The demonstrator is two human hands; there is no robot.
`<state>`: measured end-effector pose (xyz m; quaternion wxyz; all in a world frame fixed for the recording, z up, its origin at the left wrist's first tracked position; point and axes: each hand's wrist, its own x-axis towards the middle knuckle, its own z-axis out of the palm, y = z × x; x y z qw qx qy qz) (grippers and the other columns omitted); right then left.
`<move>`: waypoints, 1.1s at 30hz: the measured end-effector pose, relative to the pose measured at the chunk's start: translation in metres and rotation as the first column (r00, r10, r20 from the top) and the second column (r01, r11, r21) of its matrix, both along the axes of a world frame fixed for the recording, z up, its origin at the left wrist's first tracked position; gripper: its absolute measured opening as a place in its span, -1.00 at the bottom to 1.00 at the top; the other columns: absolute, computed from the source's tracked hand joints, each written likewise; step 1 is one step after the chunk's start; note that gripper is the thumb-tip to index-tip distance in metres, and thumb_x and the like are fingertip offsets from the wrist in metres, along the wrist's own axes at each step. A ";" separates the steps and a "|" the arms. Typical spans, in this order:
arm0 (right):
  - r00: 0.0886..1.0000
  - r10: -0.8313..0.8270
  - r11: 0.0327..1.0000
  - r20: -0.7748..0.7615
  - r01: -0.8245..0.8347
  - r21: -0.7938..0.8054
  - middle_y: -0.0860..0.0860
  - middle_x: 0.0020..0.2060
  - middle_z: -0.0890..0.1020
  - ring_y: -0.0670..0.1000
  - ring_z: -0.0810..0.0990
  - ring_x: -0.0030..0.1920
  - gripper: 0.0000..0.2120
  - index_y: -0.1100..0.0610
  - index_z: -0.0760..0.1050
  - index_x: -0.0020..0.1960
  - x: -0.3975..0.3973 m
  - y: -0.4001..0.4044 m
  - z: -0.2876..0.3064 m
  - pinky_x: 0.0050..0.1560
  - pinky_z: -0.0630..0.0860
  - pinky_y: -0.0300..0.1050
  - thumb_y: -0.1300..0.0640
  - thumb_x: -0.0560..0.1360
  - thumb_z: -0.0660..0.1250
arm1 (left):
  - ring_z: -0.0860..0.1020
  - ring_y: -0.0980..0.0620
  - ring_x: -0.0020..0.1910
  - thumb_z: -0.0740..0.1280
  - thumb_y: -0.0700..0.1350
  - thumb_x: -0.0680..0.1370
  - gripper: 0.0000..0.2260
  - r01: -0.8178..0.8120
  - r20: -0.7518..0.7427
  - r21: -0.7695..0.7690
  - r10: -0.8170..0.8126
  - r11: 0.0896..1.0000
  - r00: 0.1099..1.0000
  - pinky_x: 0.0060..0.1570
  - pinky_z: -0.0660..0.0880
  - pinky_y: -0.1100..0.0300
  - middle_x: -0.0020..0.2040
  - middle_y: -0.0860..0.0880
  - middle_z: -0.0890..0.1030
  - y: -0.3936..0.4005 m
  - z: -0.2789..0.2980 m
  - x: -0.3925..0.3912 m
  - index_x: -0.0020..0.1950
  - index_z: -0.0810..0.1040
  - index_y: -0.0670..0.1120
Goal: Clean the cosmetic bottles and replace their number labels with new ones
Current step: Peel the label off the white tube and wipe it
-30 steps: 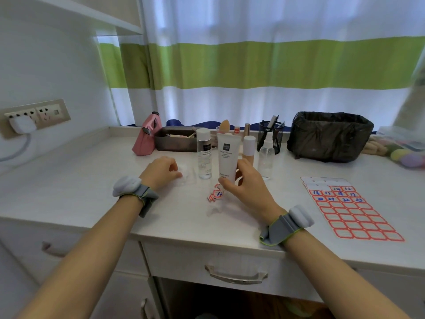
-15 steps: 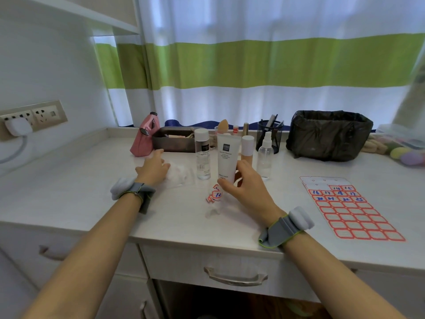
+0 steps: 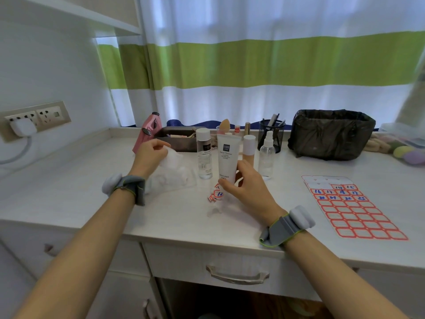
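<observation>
A white cleanser tube (image 3: pixel 227 155) stands upright at the desk's middle, and my right hand (image 3: pixel 247 188) grips its lower end. My left hand (image 3: pixel 149 155) pinches a white cotton pad (image 3: pixel 171 158) lifted above a clear plastic pack (image 3: pixel 171 180) of pads. A clear bottle with a white cap (image 3: pixel 204 153) stands left of the tube. A beige bottle (image 3: pixel 248 149) and a clear spray bottle (image 3: pixel 266 155) stand to its right. Peeled red-edged number labels (image 3: pixel 216 193) lie by the tube's base. A red label sheet (image 3: pixel 351 208) with blue numbers lies at the right.
A dark tray (image 3: pixel 179 140), a pink pouch (image 3: pixel 145 133) and a mesh pen cup (image 3: pixel 272 132) stand behind the bottles. A black-lined bin (image 3: pixel 331 134) sits at the back right, coloured sponges (image 3: pixel 407 154) beyond it. A wall socket (image 3: pixel 34 119) is at the left.
My left hand reached to the pad pack, then lifted off it with a white pad pinched in its fingers. My right hand stayed on the tube.
</observation>
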<state>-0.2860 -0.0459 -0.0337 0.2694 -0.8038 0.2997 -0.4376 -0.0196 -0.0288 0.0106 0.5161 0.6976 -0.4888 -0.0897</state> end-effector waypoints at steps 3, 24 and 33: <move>1.000 -0.001 1.000 -0.007 0.001 -0.001 0.03 0.01 0.51 -0.05 0.50 -0.08 -0.67 0.09 0.43 0.20 0.000 0.001 0.000 -0.14 0.42 -0.41 0.06 0.48 0.39 | 0.50 0.03 -0.10 0.26 -0.28 0.52 -0.80 0.081 -0.184 -0.024 -0.084 0.996 0.979 -0.17 0.45 0.29 -0.02 -0.07 0.56 0.003 0.002 -0.004 0.09 0.59 -0.14; 1.000 -0.006 1.000 -0.028 0.005 -0.026 0.02 -0.01 0.51 -0.05 0.50 -0.09 -0.68 0.07 0.44 0.19 0.000 0.000 -0.002 -0.15 0.42 -0.38 0.04 0.47 0.39 | 0.44 0.04 -0.14 0.38 0.08 0.48 -0.71 0.017 0.487 0.630 -0.411 0.777 0.771 -0.24 0.35 0.32 -0.08 -0.01 0.52 0.006 -0.001 -0.024 0.02 0.52 -0.11; 0.999 -0.008 0.999 -0.033 0.006 -0.035 0.04 0.00 0.52 -0.03 0.50 -0.09 -0.67 0.11 0.45 0.18 0.001 -0.002 -0.004 -0.15 0.42 -0.36 0.04 0.47 0.40 | 0.46 0.00 -0.05 0.28 -0.04 0.54 -0.80 -0.055 0.477 0.693 -0.400 0.719 0.783 -0.08 0.34 0.21 0.02 -0.09 0.54 0.000 0.013 -0.033 0.07 0.52 -0.13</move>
